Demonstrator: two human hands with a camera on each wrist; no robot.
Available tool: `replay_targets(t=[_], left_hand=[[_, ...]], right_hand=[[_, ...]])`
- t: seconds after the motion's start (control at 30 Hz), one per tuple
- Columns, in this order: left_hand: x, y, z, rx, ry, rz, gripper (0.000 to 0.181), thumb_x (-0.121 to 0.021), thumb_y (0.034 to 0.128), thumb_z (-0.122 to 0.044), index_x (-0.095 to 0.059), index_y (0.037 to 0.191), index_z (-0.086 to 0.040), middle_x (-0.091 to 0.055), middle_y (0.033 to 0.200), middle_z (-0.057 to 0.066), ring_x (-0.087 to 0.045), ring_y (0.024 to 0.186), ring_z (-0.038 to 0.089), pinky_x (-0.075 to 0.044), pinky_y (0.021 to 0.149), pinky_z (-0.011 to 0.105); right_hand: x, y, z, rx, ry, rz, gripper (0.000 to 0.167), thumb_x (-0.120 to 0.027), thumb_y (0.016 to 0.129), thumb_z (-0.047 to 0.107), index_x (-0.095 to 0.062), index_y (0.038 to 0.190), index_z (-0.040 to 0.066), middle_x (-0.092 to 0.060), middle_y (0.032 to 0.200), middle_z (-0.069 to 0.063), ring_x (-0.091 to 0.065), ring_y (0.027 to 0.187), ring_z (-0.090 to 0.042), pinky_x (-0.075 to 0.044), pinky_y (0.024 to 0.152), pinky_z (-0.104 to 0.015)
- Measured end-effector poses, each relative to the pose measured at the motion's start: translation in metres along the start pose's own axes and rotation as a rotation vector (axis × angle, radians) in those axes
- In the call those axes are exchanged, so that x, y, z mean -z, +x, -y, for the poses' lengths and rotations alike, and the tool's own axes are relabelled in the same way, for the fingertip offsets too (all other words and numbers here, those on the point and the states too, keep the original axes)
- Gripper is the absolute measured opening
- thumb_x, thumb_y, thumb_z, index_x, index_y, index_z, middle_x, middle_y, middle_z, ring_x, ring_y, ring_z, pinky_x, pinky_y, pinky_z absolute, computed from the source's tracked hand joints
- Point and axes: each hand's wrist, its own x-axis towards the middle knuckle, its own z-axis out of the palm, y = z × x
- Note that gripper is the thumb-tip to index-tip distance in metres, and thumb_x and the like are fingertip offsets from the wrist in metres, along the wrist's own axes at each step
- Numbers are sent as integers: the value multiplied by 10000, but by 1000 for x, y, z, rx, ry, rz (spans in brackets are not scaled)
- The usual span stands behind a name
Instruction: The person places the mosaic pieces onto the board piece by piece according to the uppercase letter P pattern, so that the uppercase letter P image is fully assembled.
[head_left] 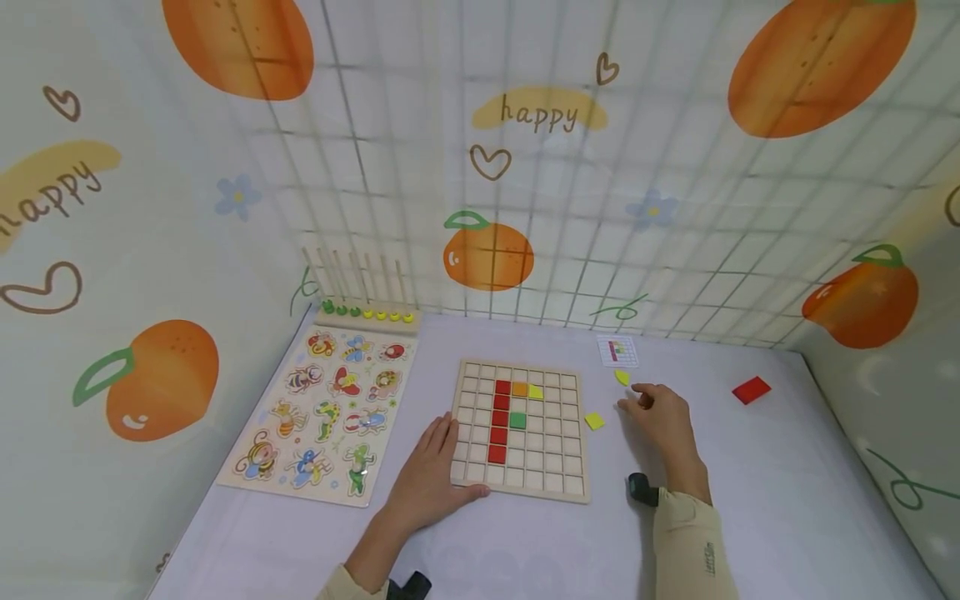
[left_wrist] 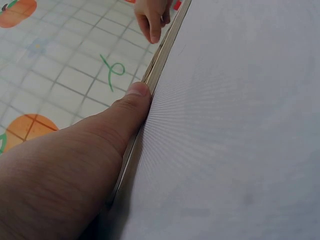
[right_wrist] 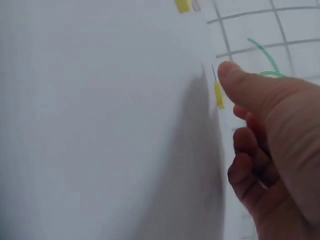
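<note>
A wooden grid board (head_left: 555, 461) lies flat in the middle of the table. In it sit several red tiles (head_left: 498, 417) in a column, an orange tile (head_left: 520, 389), a yellow tile (head_left: 536, 392) and a green tile (head_left: 517, 420). My left hand (head_left: 423, 479) rests at the board's near left corner, fingers along the left side; its thumb (left_wrist: 132, 107) presses the edge. Right of the board, my right hand (head_left: 663, 421) hovers with loosely bent fingers, no piece visible in it. Near its fingertips lie a rounded yellow piece (head_left: 622, 377) and a yellow square tile (head_left: 594, 421).
A small pattern card (head_left: 618, 351) lies behind the right hand. Far right is a red piece (head_left: 752, 390). An insect picture puzzle (head_left: 335, 417) lies at left, with a wooden peg stand (head_left: 367, 319) carrying green and yellow beads behind it. Printed cloth walls (head_left: 405, 167) surround the table.
</note>
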Motion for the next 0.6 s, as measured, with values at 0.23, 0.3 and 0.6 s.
replay_targets(t=[0.23, 0.3, 0.6], left_hand=[[-3, 1, 3, -4, 8, -10, 1222, -717, 767, -759, -213, 1629, -54, -188, 1714, 124, -160, 1592, 307, -308, 1246, 494], [-4, 1, 4, 1, 7, -7, 1228, -714, 764, -766, -207, 1631, -60, -183, 1716, 117, -156, 1593, 303, -310, 1246, 492], [-2, 2, 3, 9, -3, 12, 1229, -710, 762, -772, -208, 1632, -63, -169, 1720, 108, -143, 1596, 306, -306, 1248, 494]], right_hand=[[-6, 18, 1, -62, -8, 47, 541, -724, 947, 330, -625, 1345, -22, -636, 1098, -193, -571, 939, -303, -518, 806, -424], [-8, 23, 2, -58, -24, 50, 559, -716, 951, 348, -614, 1353, -26, -637, 1117, -203, -573, 950, -310, -521, 831, -451], [-8, 42, 6, -7, -131, 90, 431, -689, 981, 316, -654, 1290, 19, -644, 1142, -205, -602, 981, -342, -515, 853, -499]])
